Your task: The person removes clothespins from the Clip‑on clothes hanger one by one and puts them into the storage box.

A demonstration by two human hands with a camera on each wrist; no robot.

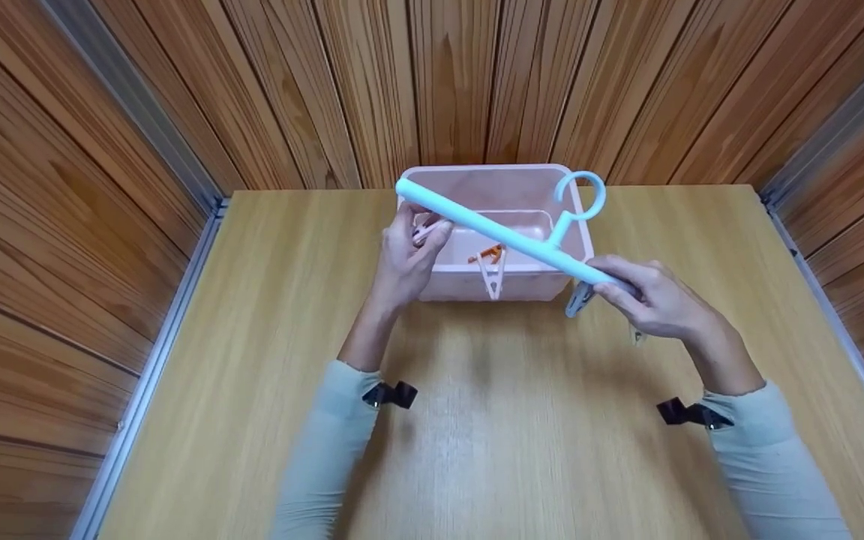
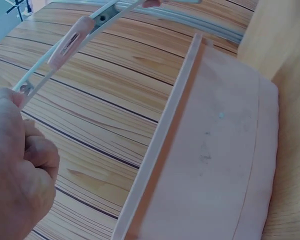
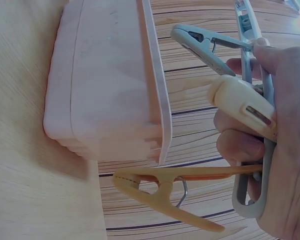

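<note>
A light blue clip hanger [image 1: 492, 229] with a hook [image 1: 598, 196] is held up slantwise. My right hand [image 1: 653, 296] grips its lower right end; the palm wraps the slotted bar. Near the raised left end, my left hand [image 1: 409, 255] pinches a pink clip [image 1: 424, 231] below the bar. The left wrist view shows the slotted underside [image 2: 42, 62], another pink clip [image 2: 72, 42] on it, and the pinched one mostly hidden. By my right fingers hang a grey-blue clip [image 3: 202, 47], a cream clip [image 3: 245, 106] and a yellow clip [image 3: 162, 192].
A pink plastic bin [image 1: 503, 289] stands at the table's back edge beneath the hanger. An orange clip [image 1: 486, 255] shows against its inside. Wood-plank walls [image 1: 451, 82] rise behind and at both sides, with metal rails [image 1: 169, 330] along the table [image 1: 469, 435].
</note>
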